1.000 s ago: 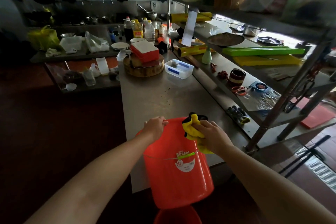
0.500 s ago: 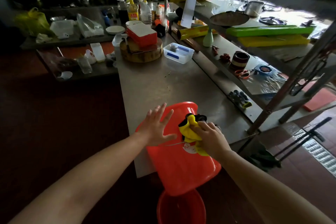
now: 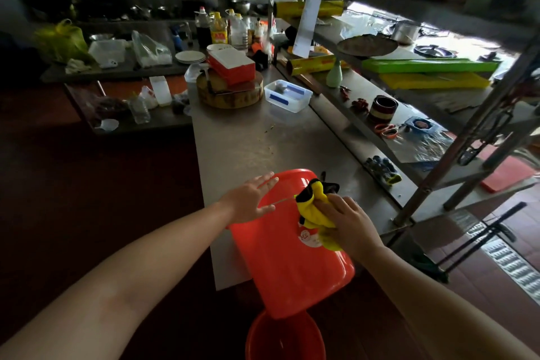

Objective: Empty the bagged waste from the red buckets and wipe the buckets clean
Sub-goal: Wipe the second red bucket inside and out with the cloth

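Red bucket (image 3: 292, 260): lies tilted on its side at the near edge of the steel table (image 3: 257, 140). Long axis runs far to near, leaning a little to the right at the near end. Far end rests on the tabletop. Near end overhangs the table edge, pointing down toward the floor. The view does not show which end is the mouth; only the outer wall faces the camera.

Left hand (image 3: 251, 202): flat on the upper left wall of the bucket, fingers straight and spread, gripping nothing.

Right hand (image 3: 347, 222): fingers bent over a bunched yellow cloth (image 3: 314, 205) with black trim, holding it against the right side of the bucket wall. Part of the cloth is hidden under the palm.

A thin wire handle (image 3: 282, 200) crosses the wall between the two hands. The bucket's white label (image 3: 306, 238) is partly covered by the cloth and its print is unreadable.

Second red bucket (image 3: 285, 339): stands on the floor directly below the overhanging end, mouth up. It is cut off by the bottom of the frame, and its far rim is hidden behind the first bucket.

Far end of the table: round chopping block (image 3: 230, 94) with a red and white box (image 3: 232, 66) on top, and a clear plastic container (image 3: 287, 95) just to the right. A metal shelf rack (image 3: 472, 132) stands along the right side. The left half of the room is too dark to make out.
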### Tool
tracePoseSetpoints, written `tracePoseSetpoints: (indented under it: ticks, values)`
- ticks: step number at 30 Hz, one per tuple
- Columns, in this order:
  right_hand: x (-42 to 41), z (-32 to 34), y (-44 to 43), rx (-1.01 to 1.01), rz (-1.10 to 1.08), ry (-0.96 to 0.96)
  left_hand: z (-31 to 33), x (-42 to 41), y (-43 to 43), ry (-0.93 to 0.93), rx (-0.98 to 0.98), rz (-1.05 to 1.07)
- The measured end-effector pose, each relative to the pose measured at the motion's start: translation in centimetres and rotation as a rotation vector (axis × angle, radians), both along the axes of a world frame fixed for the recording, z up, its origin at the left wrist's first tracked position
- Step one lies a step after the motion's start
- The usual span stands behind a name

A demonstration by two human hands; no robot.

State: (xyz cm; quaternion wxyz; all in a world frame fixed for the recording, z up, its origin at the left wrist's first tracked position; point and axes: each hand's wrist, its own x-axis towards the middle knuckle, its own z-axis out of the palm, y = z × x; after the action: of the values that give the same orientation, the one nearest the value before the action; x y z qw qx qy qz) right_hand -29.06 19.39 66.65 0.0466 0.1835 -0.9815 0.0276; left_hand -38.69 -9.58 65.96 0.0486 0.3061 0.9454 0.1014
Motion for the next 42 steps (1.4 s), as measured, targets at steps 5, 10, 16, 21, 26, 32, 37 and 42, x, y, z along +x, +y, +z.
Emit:
tracePoseSetpoints:
  ticks: [5,10,16,21,26,32,37,42]
  values:
    - [0.1,-0.9,-0.4,0.007,0.015,0.027,1.2,-0.9,0.6,-0.010,0.153,0.033]
    - [-1.9,-1.5,-2.4,0.075,-0.044,-0.120,1.1,-1.2,0.6,0.088,0.065,0.077]
    - [-5.2,-1.3,-4.0,0.087,-0.066,-0.207,0.4,-3.8,-0.1,0.209,-0.037,0.189]
    - [-6.8,-1.7,-5.0,0.108,-0.035,-0.216,0.5,-6.1,-0.9,0.109,-0.137,0.372]
    - [-6.5,-2.3,-5.7,0.097,-0.050,-0.173,-0.4,-5.4,-0.1,0.122,-0.203,0.500]
    - [-6.3,-2.0,-4.9,0.053,-0.067,-0.168,-2.7,-2.4,-0.5,0.072,-0.099,0.364]
    - [-6.5,-1.2,-5.3,-0.015,-0.200,-0.071,-2.7,-2.6,-1.8,0.098,-0.002,0.298]
    - [-7.7,-1.1,-7.8,-0.090,-0.180,-0.067,-1.9,-3.6,-1.6,0.067,0.128,0.115]
